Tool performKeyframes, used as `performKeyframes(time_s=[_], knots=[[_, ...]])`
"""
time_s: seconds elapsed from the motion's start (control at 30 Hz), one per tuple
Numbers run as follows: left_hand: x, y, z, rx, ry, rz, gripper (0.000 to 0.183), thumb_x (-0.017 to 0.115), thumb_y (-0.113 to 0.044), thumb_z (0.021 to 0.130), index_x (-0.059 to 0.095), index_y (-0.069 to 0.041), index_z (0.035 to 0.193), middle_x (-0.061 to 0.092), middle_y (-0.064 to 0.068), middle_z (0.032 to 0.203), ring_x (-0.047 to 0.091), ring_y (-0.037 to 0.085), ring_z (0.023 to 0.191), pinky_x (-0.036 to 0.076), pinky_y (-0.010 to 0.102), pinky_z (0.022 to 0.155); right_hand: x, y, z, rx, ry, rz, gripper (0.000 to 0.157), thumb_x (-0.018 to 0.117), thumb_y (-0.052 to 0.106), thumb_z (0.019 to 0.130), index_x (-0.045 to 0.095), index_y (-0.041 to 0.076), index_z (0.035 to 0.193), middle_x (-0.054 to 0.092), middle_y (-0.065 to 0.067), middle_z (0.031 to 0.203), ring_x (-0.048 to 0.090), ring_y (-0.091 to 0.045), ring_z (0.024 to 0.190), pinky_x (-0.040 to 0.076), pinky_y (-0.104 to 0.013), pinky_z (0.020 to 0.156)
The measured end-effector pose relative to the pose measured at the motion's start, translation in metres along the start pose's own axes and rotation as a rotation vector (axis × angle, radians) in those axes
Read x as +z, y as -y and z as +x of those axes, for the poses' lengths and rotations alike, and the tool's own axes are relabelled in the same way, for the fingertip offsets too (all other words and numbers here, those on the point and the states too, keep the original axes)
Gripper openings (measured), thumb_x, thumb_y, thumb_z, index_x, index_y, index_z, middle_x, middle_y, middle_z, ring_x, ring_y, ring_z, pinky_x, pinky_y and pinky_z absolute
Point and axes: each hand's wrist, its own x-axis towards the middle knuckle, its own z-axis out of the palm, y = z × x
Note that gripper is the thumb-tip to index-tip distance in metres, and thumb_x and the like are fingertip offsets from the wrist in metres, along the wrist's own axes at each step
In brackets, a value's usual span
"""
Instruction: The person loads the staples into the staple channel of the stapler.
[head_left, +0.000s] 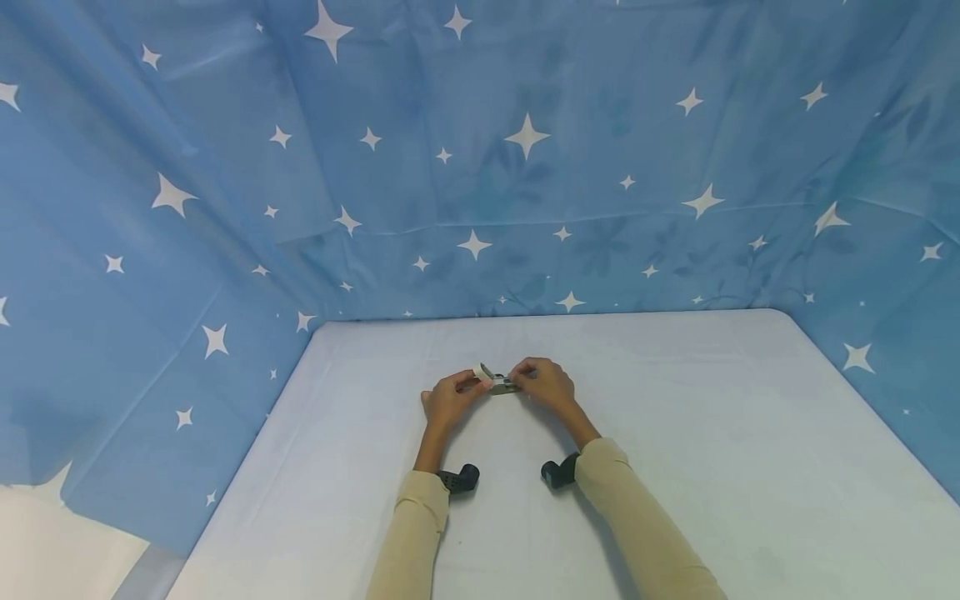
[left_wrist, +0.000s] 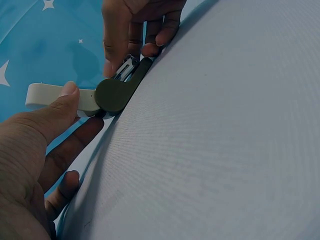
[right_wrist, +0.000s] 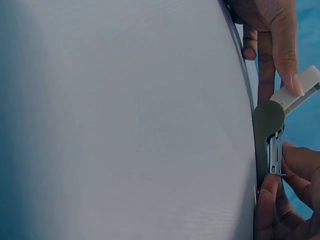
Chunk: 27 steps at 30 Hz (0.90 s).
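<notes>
Where both hands (head_left: 498,390) meet, stapler (head_left: 497,381), white tbl (head_left: 712,467), starry backdrop (head_left: 525,167)

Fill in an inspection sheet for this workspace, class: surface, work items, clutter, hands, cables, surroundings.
Surface: white table, plain cover.
Work items: stapler, swung open, white top raised, metal channel showing.
Clutter: nothing seen.
Hands: left hand holds the white top; right hand pinches the metal channel end; dark wrist cameras on both forearms.
Cables: nothing seen.
Surroundings: blue star-print curtain behind and at both sides.

One stapler (head_left: 497,382), two hands, and seemingly two dark wrist mounts (head_left: 460,479).
</notes>
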Motion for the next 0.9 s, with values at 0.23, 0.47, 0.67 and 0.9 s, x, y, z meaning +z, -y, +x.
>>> performKeyframes(time_s=[0.23, 0.47, 0.67, 0.9], knots=[[0.0009, -0.0005, -0.0002, -0.001, -0.004, -0.002, 0.045, 0.071, -0.052, 0.083, 0.072, -0.024, 0.118, 0.075, -0.006, 0.107, 0.069, 0.02, 0.098, 0.027, 0.041, 0.078, -0.0018, 0.0025, 0.003, 0.04, 0.03, 0.004, 0.009, 0.069, 0.029, 0.088, 0.074, 0.021, 0.088, 0.072, 0.005, 0.083, 0.056, -0.011, 0.06, 0.037, -0.028, 0.056], [0.0006, -0.0008, -0.0004, -0.006, -0.001, -0.004, 0.044, 0.071, -0.053, 0.083, 0.072, -0.024, 0.117, 0.075, -0.006, 0.107, 0.069, 0.019, 0.098, 0.027, 0.041, 0.078, -0.0027, 0.0034, 0.0042, 0.056, 0.04, 0.002, 0.009, 0.069, 0.028, 0.088, 0.074, 0.02, 0.088, 0.073, 0.003, 0.091, 0.057, -0.012, 0.065, 0.037, -0.028, 0.061], [-0.001, -0.0022, -0.0018, -0.006, 0.005, -0.007, 0.045, 0.071, -0.052, 0.083, 0.072, -0.024, 0.118, 0.075, -0.006, 0.107, 0.07, 0.019, 0.097, 0.027, 0.042, 0.078, -0.0011, 0.0009, 0.0049, 0.059, 0.038, -0.001, 0.01, 0.067, 0.027, 0.089, 0.074, 0.02, 0.089, 0.073, 0.002, 0.096, 0.058, -0.015, 0.074, 0.037, -0.029, 0.065], [-0.0015, -0.0036, -0.0016, -0.001, 0.007, -0.003, 0.044, 0.071, -0.052, 0.084, 0.072, -0.024, 0.118, 0.075, -0.006, 0.107, 0.07, 0.019, 0.097, 0.028, 0.042, 0.079, -0.0026, 0.0006, 0.0039, 0.064, 0.049, 0.009, 0.012, 0.064, 0.025, 0.091, 0.075, 0.02, 0.093, 0.073, 0.001, 0.101, 0.056, -0.015, 0.073, 0.037, -0.029, 0.064]])
